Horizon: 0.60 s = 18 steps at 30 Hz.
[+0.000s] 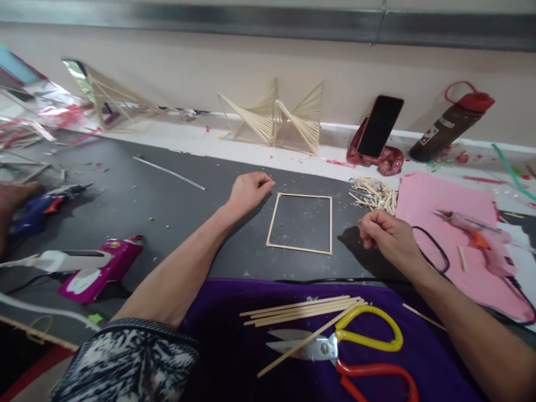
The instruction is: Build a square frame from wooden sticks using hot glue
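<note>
A large pair of metal scissors with one yellow and one red handle lies nearest, on a dark purple cloth. One pale wooden stick crosses its blades, and just beyond is a loose bundle of similar sticks – about four, though they overlap too much for a sure count.

The thin square frame of pale wood lies flat on the dark grey surface, between the two hands. The left hand is just beside its far left corner, fingers curled and tips drawn together; the right hand hangs off to the frame's right, loosely closed, thumb against fingers. I see nothing in either grip, though a wisp of glue would be too small to tell.

The step looks like joining or tidying the corners: four sides, four corners, all apparently meeting. The next move, I judge, calls for a light touch at a corner, since such slim sticks could easily be pulled out of square.

Counted further: one heap of short wooden offcuts, too jumbled to number; one pink sheet bearing one pink glue gun; one blue glue gun beside a co-worker's hand; two twisted, fan-like stick structures by the wall; one black phone – propped up – and one dark, red-capped bottle.
</note>
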{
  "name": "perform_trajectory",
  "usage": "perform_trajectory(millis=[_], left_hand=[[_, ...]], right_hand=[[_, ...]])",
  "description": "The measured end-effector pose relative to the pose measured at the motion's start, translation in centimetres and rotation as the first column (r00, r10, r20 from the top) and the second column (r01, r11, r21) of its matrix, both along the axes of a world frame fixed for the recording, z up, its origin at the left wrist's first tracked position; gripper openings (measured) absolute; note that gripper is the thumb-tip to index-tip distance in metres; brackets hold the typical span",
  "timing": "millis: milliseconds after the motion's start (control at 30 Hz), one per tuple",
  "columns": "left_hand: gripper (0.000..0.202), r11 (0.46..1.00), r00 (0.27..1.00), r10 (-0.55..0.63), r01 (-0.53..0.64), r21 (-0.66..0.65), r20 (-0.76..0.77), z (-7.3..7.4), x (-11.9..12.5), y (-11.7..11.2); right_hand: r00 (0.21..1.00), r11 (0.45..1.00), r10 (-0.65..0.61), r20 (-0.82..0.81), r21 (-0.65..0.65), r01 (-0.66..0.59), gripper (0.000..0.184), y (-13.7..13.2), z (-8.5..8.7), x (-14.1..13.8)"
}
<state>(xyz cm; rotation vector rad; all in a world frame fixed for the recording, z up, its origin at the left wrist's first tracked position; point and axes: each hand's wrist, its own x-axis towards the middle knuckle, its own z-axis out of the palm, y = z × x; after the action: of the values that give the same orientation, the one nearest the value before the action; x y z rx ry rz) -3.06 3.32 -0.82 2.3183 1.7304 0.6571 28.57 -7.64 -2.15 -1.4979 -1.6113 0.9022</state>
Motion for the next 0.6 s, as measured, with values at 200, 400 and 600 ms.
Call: perform_trajectory(millis=[200, 400, 600], left_hand=[[0.03, 0.987, 0.979, -0.159, 0.162, 0.009, -0.13, -0.9, 0.0, -0.1], [0.025, 0.999, 0.987, -0.053, 0.053, -0.002, -0.153, -1.7, 1.4, -0.7], [0.022, 1.0, 0.991, -0.009, 0.008, -0.005, -0.136, -1.9, 2.0, -0.8]], right_hand=[[0.994, 0.999, 0.02, 0.11, 0.035, -0.024, 0.041, 0.2, -0.9, 0.3], [0.972, 0.996, 0.081, 0.219, 0.023, -0.088, 0.021, 0.0, -1.1, -0.5], [0.954, 0.991, 0.12, 0.275, 0.018, -0.13, 0.024, -0.2, -1.1, -0.8]])
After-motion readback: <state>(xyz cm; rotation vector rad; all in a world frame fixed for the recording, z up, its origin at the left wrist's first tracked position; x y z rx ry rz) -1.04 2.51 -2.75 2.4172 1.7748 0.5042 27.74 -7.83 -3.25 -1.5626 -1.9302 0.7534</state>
